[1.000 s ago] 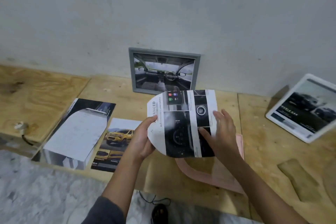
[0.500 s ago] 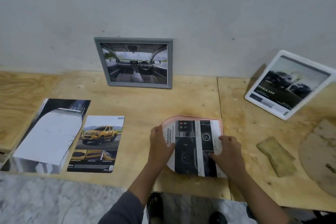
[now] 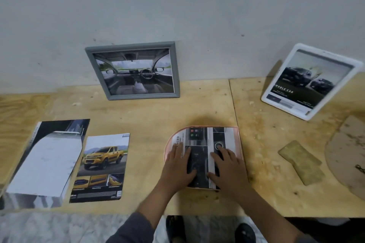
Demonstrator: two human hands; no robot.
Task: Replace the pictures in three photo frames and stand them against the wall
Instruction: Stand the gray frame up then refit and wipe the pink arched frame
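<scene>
Grey photo frame (image 3: 134, 70) leans on the wall (image 3: 197, 16), then the pink arched frame (image 3: 238, 142) lies flat on the plywood bench (image 3: 150, 116), left hand (image 3: 177, 167) and right hand (image 3: 228, 169) spread flat pressing the dashboard picture (image 3: 199, 142) onto it, white frame (image 3: 308, 81) leaning far right.

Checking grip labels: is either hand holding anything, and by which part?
Nothing is gripped. The left hand and right hand press flat on the lower half of the cut picture lying on the pink frame.
</scene>
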